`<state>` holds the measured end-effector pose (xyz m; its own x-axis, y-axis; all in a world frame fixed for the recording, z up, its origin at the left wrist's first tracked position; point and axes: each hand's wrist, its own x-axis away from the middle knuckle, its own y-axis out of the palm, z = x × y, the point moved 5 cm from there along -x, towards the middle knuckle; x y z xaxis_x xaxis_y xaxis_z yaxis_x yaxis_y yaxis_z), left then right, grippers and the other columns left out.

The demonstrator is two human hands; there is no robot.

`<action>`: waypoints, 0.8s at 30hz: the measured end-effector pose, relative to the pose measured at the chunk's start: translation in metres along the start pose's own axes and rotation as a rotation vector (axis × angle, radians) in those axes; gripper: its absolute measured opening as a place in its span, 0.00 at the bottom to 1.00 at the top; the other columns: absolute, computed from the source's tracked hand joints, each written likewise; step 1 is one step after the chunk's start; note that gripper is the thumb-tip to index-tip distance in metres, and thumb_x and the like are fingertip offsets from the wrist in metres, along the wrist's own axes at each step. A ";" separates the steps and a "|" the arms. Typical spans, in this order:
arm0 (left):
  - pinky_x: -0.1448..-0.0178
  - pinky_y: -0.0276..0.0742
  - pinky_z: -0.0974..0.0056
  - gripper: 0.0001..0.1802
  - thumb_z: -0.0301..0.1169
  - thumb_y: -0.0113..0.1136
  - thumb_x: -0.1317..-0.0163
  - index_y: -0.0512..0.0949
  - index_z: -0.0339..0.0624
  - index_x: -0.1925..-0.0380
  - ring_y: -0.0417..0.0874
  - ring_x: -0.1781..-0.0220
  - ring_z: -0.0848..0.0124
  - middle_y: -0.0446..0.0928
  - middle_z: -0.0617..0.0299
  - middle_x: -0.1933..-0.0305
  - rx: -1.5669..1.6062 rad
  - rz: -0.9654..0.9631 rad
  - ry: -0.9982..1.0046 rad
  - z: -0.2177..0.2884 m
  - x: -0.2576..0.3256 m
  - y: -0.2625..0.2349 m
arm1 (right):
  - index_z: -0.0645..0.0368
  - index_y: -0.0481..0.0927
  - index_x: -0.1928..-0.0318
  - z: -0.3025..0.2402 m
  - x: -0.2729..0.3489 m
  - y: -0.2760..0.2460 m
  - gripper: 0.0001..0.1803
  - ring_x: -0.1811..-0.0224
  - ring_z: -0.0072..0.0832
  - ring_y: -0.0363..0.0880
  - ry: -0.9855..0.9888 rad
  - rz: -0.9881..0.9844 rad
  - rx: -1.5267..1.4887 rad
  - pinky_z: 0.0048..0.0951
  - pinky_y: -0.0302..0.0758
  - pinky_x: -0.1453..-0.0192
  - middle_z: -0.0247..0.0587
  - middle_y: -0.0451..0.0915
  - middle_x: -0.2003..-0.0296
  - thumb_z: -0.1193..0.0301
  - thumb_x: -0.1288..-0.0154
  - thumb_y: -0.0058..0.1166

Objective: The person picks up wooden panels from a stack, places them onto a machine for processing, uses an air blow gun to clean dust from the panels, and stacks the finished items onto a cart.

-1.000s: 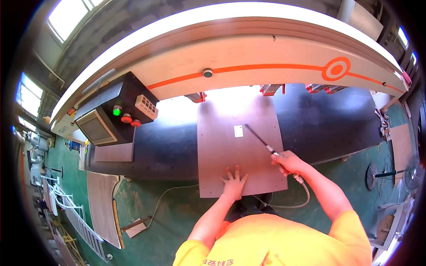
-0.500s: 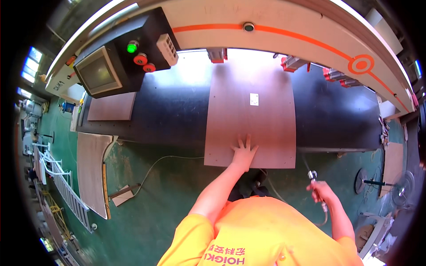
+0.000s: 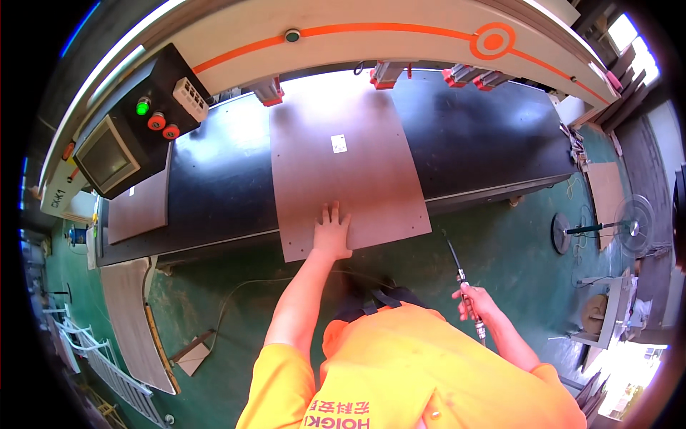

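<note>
My left hand [image 3: 333, 232] lies flat with spread fingers on the near part of a brown wood panel [image 3: 357, 187]. The panel has small holes near its edges and a white label [image 3: 338, 144]. It rests on a black machine table [image 3: 471, 136] and its near end sticks out past the table's front edge. Off to the right, apart from the panel, my right hand [image 3: 477, 304] is closed round an air blow gun [image 3: 461, 275]. Its thin dark nozzle points up and away from me, and a fitting shows below my hand.
A beam with an orange stripe [image 3: 386, 28] spans the table, with red-edged clamps [image 3: 386, 76] under it. At left hang a control panel [image 3: 107, 157] and, below it, a smaller brown board [image 3: 139, 207]. A curved board [image 3: 132, 314] stands left; a fan [image 3: 633, 227] stands right.
My view has turned, so the table now slants. My left hand stays on the panel. In my right hand the blow gun's nozzle now points up toward the panel's near right corner.
</note>
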<state>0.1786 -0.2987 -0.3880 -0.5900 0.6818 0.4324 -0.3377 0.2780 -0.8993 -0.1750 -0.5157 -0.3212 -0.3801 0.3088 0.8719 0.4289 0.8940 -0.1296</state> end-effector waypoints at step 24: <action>0.31 0.68 0.59 0.47 0.54 0.66 0.50 0.69 0.30 0.38 0.72 0.33 0.54 0.71 0.42 0.35 1.032 -0.390 -1.164 0.056 0.456 0.360 | 0.60 0.74 0.64 0.078 -0.016 0.037 0.30 0.85 0.28 0.78 -0.156 -0.387 0.167 0.21 0.64 0.85 0.39 0.79 0.83 0.45 0.24 0.32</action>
<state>-0.2529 0.0748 -0.5106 -0.4011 -0.3138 0.8606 -0.6369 -0.5797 -0.5082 -0.2168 -0.4624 -0.3764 -0.6109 -0.0248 0.7913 0.0980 0.9895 0.1067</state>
